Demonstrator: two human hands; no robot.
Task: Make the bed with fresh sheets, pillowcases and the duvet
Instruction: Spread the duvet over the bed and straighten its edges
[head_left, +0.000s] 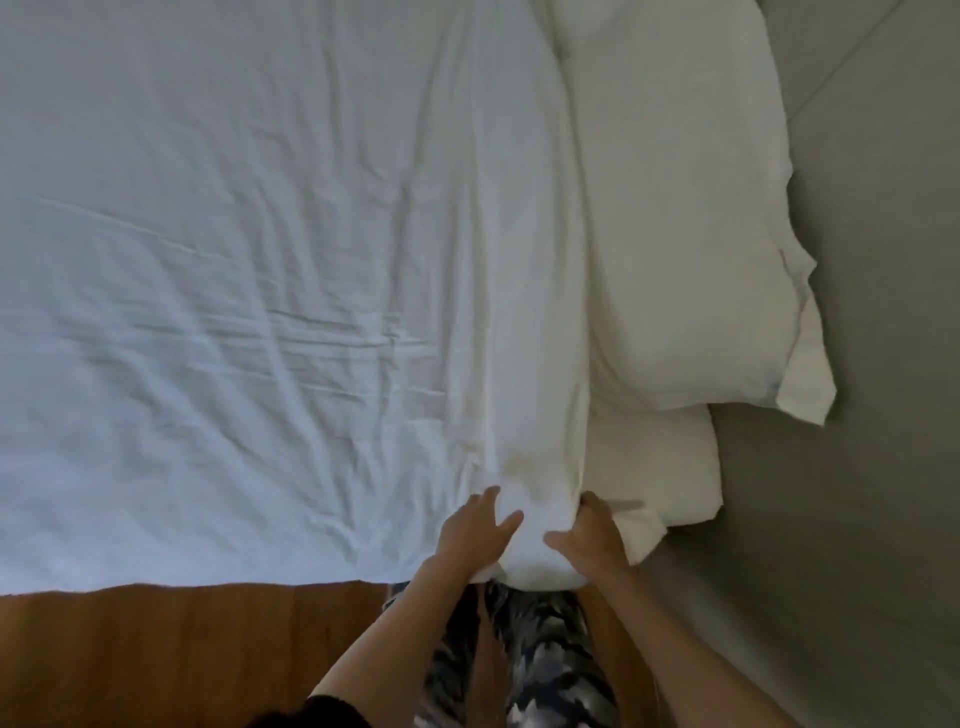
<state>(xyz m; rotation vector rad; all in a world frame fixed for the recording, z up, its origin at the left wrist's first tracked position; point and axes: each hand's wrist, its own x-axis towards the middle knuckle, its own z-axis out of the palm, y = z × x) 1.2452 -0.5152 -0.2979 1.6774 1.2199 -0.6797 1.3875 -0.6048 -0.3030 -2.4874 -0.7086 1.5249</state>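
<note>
Under both hands (480, 530) (589, 538), duvet (260, 260) corner hidden

A warm brown wooden floor (182, 654) runs along the near edge of the scene, while a plain grey surface (878, 364) with faint seams fills the right side, dimly lit.
</note>
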